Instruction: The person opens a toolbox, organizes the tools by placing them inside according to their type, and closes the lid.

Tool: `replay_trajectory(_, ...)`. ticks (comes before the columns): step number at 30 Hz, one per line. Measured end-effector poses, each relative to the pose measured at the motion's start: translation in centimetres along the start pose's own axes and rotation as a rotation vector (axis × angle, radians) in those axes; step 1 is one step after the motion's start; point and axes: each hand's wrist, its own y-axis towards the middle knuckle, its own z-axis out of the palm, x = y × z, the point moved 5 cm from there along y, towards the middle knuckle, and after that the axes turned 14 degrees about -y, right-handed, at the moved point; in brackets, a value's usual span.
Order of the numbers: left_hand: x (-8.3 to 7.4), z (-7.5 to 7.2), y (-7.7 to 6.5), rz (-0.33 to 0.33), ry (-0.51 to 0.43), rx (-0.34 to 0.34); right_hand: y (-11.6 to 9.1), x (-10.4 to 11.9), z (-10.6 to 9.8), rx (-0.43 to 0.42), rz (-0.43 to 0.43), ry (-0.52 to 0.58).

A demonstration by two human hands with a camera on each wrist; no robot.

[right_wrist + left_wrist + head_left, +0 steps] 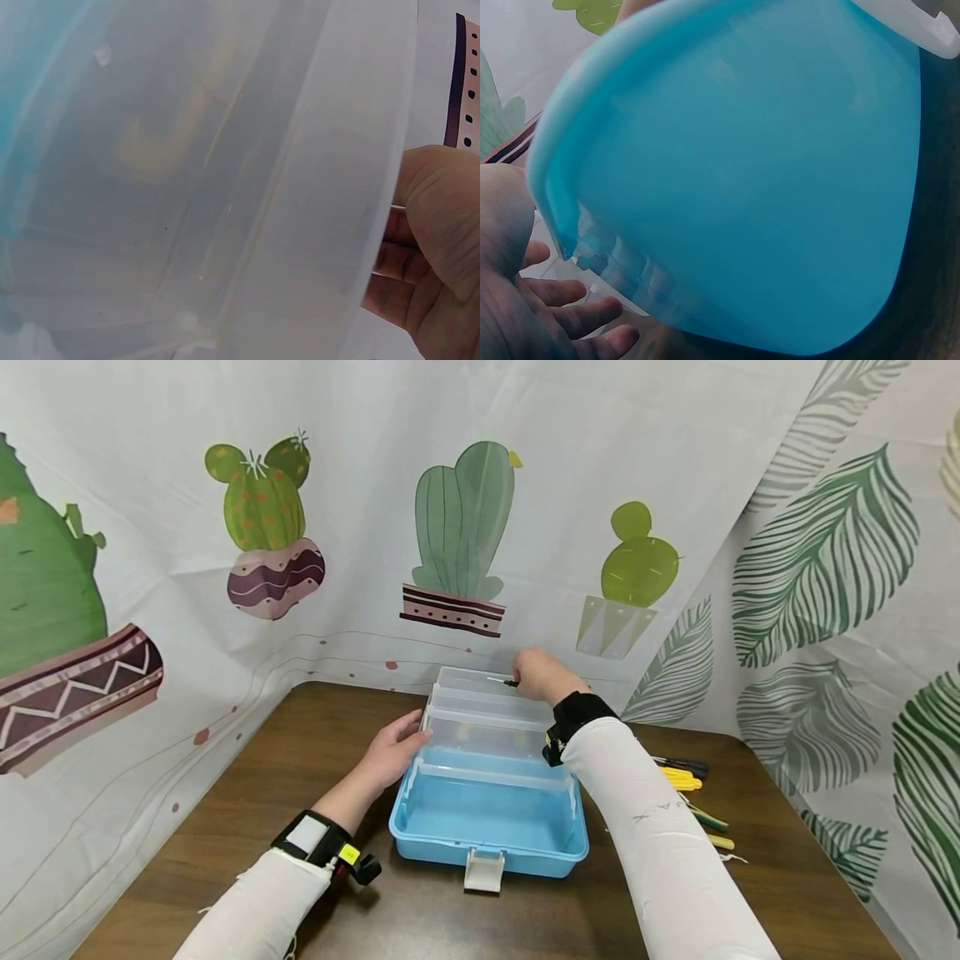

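A light-blue toolbox [487,814] stands with its front latch hanging down and its clear stepped trays [480,727] raised at the back. My left hand [390,750] rests at the left edge of these trays, thumb on the near side. In the left wrist view the fingers [589,315] are relaxed and spread beside the blue wall. Over the rear tray, my right hand [543,675] holds a small screwdriver [512,682] with a thin metal shaft pointing left. The right wrist view shows its fingers [397,259] curled behind the tray edge; the screwdriver is hidden there.
On the brown table [247,793], right of the toolbox and partly behind my right sleeve, lie a black-handled tool [686,767], yellow-handled tools [678,778] and several thin items. A printed cloth [360,527] hangs close behind the table.
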Motion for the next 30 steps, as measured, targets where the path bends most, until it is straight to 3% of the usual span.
replay_trajectory(30, 0.13, -0.03, -0.03, 0.005, 0.013, -0.004, 0.09, 0.28, 0.19, 0.027, 0.040, -0.053)
